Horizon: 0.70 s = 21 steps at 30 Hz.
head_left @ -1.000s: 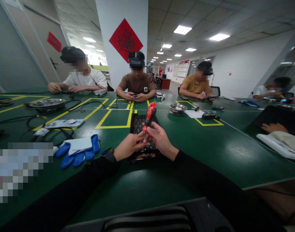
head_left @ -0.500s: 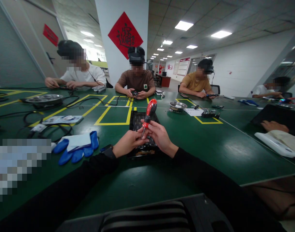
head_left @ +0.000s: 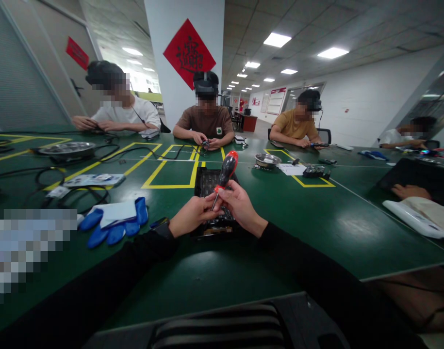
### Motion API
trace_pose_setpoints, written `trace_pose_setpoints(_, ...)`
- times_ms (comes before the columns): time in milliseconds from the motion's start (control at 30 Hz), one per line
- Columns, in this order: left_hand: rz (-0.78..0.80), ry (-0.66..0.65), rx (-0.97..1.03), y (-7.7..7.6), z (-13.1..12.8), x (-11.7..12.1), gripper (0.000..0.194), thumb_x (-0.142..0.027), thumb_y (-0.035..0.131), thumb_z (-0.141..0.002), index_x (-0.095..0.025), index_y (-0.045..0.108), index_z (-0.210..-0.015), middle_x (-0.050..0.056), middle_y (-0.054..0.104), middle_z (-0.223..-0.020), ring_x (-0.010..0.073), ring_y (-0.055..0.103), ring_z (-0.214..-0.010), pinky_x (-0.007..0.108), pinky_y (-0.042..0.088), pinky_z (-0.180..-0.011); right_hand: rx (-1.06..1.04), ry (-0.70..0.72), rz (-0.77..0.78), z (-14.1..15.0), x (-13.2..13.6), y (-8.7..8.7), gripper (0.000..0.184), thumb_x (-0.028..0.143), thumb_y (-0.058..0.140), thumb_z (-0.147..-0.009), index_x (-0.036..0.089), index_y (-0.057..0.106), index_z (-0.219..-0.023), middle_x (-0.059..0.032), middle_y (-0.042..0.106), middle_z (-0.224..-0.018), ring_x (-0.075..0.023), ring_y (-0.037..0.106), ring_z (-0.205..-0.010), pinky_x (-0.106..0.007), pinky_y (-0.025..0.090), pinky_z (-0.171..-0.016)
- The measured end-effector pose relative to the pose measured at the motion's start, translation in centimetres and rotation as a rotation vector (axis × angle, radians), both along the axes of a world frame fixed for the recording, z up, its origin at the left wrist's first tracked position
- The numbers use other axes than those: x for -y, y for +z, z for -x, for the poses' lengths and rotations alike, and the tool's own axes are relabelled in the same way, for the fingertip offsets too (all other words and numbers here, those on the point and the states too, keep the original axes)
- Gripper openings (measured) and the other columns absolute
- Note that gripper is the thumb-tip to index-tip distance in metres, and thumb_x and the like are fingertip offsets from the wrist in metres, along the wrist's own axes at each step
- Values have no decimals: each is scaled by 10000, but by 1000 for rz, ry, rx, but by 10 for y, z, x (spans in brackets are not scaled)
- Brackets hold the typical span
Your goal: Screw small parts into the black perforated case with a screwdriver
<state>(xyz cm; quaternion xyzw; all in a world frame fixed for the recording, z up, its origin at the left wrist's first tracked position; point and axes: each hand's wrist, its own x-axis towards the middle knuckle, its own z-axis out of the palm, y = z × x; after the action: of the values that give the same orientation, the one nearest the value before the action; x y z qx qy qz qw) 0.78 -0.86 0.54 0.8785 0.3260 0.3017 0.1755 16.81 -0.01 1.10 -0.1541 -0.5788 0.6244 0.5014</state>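
Observation:
A screwdriver (head_left: 228, 169) with a red and black handle leans up and to the right in front of me, its thin shaft pointing down. My right hand (head_left: 239, 206) pinches it at the red collar below the handle. Around the lower shaft, the fingers of my left hand (head_left: 192, 213) are closed; the screwdriver's tip is hidden there. Beneath both hands a black rectangular casing (head_left: 207, 182) lies on the green table, its inside facing up. My hands cover much of its middle.
Blue gloves (head_left: 116, 232) with a white cloth lie to the left, near black cables (head_left: 98, 194). Metal dishes (head_left: 267, 160) and small black parts (head_left: 314, 172) stand farther off. Several people sit around the table (head_left: 316, 232); another person's hand (head_left: 413, 191) rests at right.
The view has tipped slightly downward. The screwdriver's handle has swung a little to the right, while both hands keep their hold on it.

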Motion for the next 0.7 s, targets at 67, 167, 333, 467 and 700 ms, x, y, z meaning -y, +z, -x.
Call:
trace_pose_setpoints(67, 27, 1, 12, 0, 0, 0, 347, -410, 487, -849, -105, 577, -711, 19, 540, -908, 58, 471, -603, 172, 366, -568, -1, 14, 18, -1, 0, 1, 242, 326, 571, -809, 187, 451, -965, -9, 657, -711, -112, 581, -525, -197, 427, -434)
trace_pose_setpoints(167, 80, 12, 29, -2, 0, 0, 374, -432, 485, -844, -107, 558, -676, 24, 531, -881, 63, 485, -592, 171, 379, -541, -15, 50, 41, -2, 1, 3, 254, 313, 513, -835, 167, 488, -1042, -59, 674, -850, -119, 598, -568, -215, 440, -456)
trace_pose_setpoints(333, 89, 23, 31, -2, 0, -1, 380, -438, 487, -840, -115, 536, -646, 18, 521, -805, 89, 513, -634, 179, 398, -560, 8, 45, 43, -2, 2, 4, 310, 298, 526, -826, 155, 523, -1102, -79, 669, -919, -119, 603, -597, -230, 454, -488)
trace_pose_setpoints(467, 71, 34, 25, -3, 0, -2, 383, -438, 492, -836, -120, 524, -625, 11, 514, -727, 106, 519, -664, 183, 399, -589, 0, 23, 33, -1, 1, 3, 252, 307, 576, -803, 162, 512, -1000, -51, 670, -833, -113, 598, -572, -216, 447, -480)
trace_pose_setpoints(700, 33, 26, -16, -1, 1, -1, 380, -431, 483, -840, -97, 592, -694, 10, 541, -763, 81, 464, -612, 173, 349, -559, 9, -4, -10, 0, -1, 0, 278, 340, 615, -780, 202, 431, -937, 27, 620, -661, -101, 562, -512, -194, 430, -442)
